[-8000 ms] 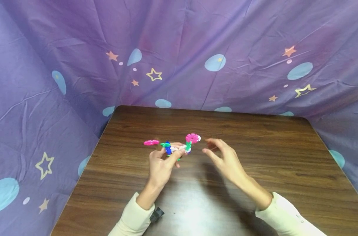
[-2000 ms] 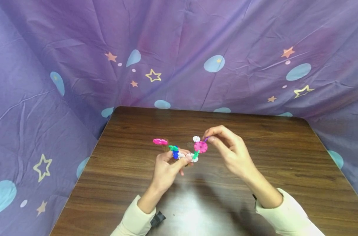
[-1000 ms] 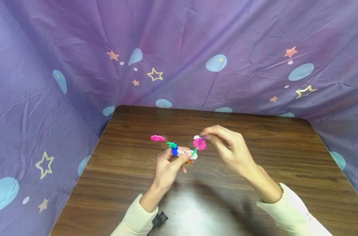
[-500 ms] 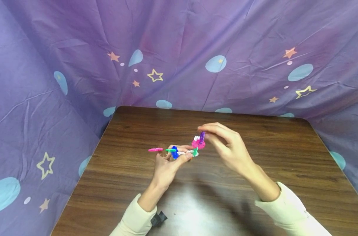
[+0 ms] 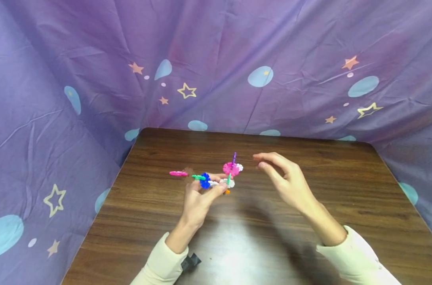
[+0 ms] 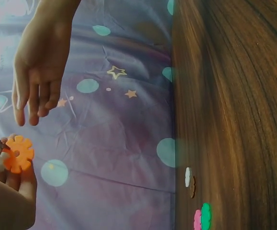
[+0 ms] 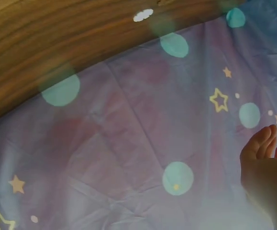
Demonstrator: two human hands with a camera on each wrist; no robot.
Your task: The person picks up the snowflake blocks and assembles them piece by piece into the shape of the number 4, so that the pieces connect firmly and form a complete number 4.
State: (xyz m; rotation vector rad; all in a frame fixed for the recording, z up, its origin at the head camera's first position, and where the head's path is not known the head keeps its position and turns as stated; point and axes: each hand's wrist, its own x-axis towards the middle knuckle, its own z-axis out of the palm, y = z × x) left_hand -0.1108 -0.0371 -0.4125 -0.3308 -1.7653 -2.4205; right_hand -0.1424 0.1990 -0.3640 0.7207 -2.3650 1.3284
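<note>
My left hand [image 5: 197,204] pinches a chain of joined toothed plastic discs above the table. At the chain's right end a purple disc [image 5: 234,158] stands upright on a pink disc [image 5: 229,170], with a small white disc [image 5: 240,167] beside it. Lower down are a green disc [image 5: 229,180] and an orange disc [image 6: 17,153]. Leftward come a blue disc [image 5: 205,181], another green disc [image 5: 197,177] and a flat pink disc [image 5: 178,173]. Fingers cover part of the middle. To the right, my right hand [image 5: 290,184] is apart from the chain, holding nothing.
A brown wooden table [image 5: 308,166] lies beneath, with a purple star-patterned cloth [image 5: 216,47] behind and at the sides. White, brown, pink and green discs [image 6: 205,215] show against the tabletop in the left wrist view; I cannot tell whether they are loose.
Since two seconds ago, the purple disc from my right hand has been fitted onto the pink disc. My right hand has let go and drawn away right; the chain has shifted slightly left.
</note>
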